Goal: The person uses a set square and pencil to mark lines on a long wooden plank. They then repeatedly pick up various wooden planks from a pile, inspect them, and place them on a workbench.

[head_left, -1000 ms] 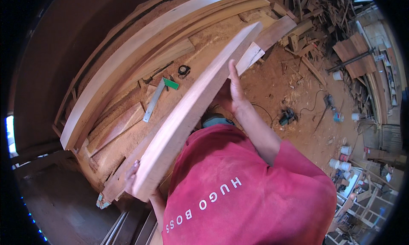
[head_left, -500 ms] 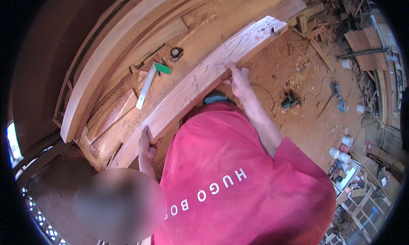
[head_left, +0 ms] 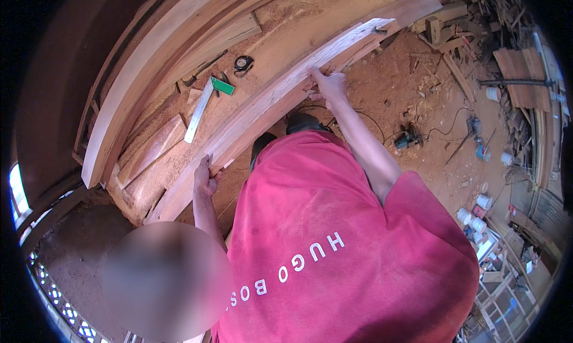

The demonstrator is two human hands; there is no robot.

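Both hands grip a long wooden plank (head_left: 268, 106) that slants from the lower left to the upper right along the near side of the workbench. My left hand (head_left: 206, 177) is closed at its lower part, thumb over the edge. Toward its far end my right hand (head_left: 330, 87) holds the near side, thumb on the top edge and fingers curled under. The plank is tilted, showing a pale, rough upper face and a smoother side. Beyond it on the bench lie a try square (head_left: 203, 107) with a green handle and a round black tape measure (head_left: 243, 63).
A large curved timber (head_left: 128, 89) runs along the bench's far side. Shorter wood pieces (head_left: 154, 149) lie on the sawdusty bench (head_left: 280, 38). On the right floor are a corded power tool (head_left: 407, 139), scrap wood (head_left: 456, 77) and white buckets (head_left: 474, 220).
The plank has tipped in my hands, so its rough face looks narrower and more of its near side shows. Both hands have turned with it and sit slightly higher in view.
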